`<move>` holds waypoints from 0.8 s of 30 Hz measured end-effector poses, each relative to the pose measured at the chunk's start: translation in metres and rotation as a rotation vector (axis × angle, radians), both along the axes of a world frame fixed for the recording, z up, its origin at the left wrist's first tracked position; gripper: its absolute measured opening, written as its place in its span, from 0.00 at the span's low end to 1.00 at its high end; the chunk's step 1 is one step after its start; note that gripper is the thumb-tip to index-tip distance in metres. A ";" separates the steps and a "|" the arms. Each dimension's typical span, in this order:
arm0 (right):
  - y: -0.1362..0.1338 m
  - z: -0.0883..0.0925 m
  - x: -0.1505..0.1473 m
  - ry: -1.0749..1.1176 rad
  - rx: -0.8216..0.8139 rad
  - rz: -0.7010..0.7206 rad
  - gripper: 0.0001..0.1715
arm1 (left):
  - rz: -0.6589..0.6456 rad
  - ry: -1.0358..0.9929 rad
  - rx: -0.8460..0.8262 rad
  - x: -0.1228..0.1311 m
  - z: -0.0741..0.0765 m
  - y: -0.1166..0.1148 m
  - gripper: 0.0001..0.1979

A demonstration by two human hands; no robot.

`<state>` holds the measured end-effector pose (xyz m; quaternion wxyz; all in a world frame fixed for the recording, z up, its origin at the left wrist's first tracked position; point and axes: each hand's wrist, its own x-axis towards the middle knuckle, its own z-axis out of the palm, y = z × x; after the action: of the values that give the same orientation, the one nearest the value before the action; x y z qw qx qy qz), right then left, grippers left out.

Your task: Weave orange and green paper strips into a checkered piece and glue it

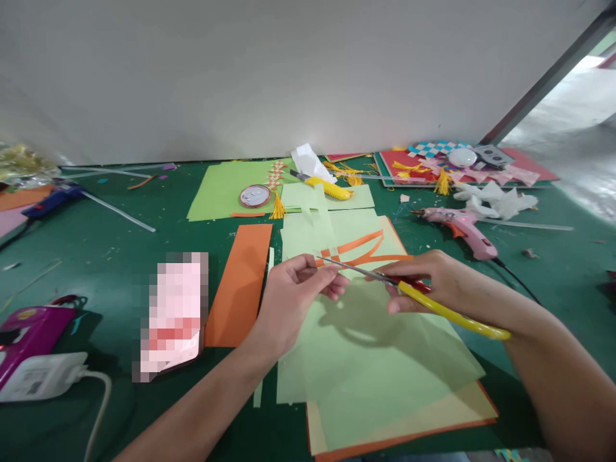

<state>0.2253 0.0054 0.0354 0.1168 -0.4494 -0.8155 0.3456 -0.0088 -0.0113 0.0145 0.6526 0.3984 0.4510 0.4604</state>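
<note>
My left hand [293,298] is closed in a pinch on a small weave of orange and pale green paper strips [360,245]. Loose orange ends of the weave spread to the right. In my right hand [428,276] are yellow-handled scissors [450,313], their blades pointing left across the weave, close to my left fingertips. Whether the blades touch a strip I cannot tell. Under both hands lie pale green paper sheets [385,359], stacked over cream and orange ones.
An orange paper piece [240,282] and a phone [176,308] lie left. Behind are a yellow cutter [330,187], a round tin-like disc [255,196] and a yellow tassel [278,206]. A pink glue gun [459,230] rests right, a blue one [52,200] far left, beyond a purple power strip [41,333].
</note>
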 end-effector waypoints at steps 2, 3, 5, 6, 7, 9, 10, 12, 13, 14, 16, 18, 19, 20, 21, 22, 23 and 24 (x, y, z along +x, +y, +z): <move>0.000 -0.001 0.000 -0.001 -0.009 0.003 0.23 | 0.000 -0.001 -0.001 0.000 0.000 0.000 0.09; 0.000 -0.001 0.000 0.005 -0.012 0.000 0.23 | 0.001 -0.002 -0.003 0.000 0.000 0.000 0.09; -0.001 -0.001 0.000 0.023 -0.011 -0.013 0.23 | 0.003 -0.003 -0.004 0.000 -0.001 -0.001 0.09; -0.001 -0.001 0.000 0.031 -0.007 -0.018 0.23 | 0.004 -0.002 -0.002 0.000 -0.001 -0.001 0.08; -0.001 0.000 0.000 0.034 -0.003 -0.021 0.23 | 0.004 0.000 -0.002 0.000 -0.001 -0.001 0.08; -0.001 -0.001 0.000 0.031 0.003 -0.020 0.23 | 0.004 0.005 -0.003 0.000 -0.001 -0.001 0.08; 0.000 -0.001 0.000 0.025 0.005 -0.017 0.23 | 0.003 0.007 -0.005 0.000 -0.002 -0.001 0.08; 0.000 -0.002 0.000 0.008 -0.002 -0.009 0.23 | 0.001 0.007 -0.008 0.000 -0.002 -0.001 0.08; 0.000 -0.002 0.001 -0.002 -0.012 -0.006 0.22 | 0.003 0.007 -0.009 0.000 -0.002 -0.001 0.08; 0.000 -0.002 0.001 -0.013 -0.025 -0.004 0.22 | 0.003 0.005 -0.009 0.000 -0.002 -0.001 0.08; 0.000 -0.003 0.002 -0.031 -0.042 -0.001 0.22 | 0.005 0.002 -0.009 0.000 -0.002 -0.001 0.08; 0.000 -0.003 0.002 -0.042 -0.046 0.002 0.22 | 0.003 0.003 -0.011 0.000 -0.001 -0.001 0.08; 0.001 -0.003 0.002 -0.046 -0.050 0.005 0.22 | 0.001 0.003 -0.013 0.000 -0.001 -0.001 0.07; 0.001 -0.003 0.002 -0.048 -0.054 0.008 0.22 | 0.000 0.002 -0.016 0.000 -0.001 -0.001 0.07; 0.001 -0.003 0.002 -0.048 -0.059 0.009 0.22 | 0.000 0.000 -0.020 0.000 -0.001 -0.001 0.08; 0.001 -0.003 0.002 -0.050 -0.062 0.008 0.21 | 0.000 -0.003 -0.023 0.000 -0.001 -0.001 0.08; 0.001 -0.002 0.002 -0.051 -0.060 0.004 0.21 | 0.001 -0.007 -0.027 0.001 0.000 0.000 0.08; 0.001 -0.002 0.002 -0.053 -0.057 -0.001 0.21 | 0.001 -0.009 -0.030 0.001 0.000 0.000 0.09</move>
<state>0.2268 0.0061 0.0330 0.0825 -0.4619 -0.8078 0.3567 -0.0081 -0.0116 0.0141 0.6603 0.3862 0.4552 0.4557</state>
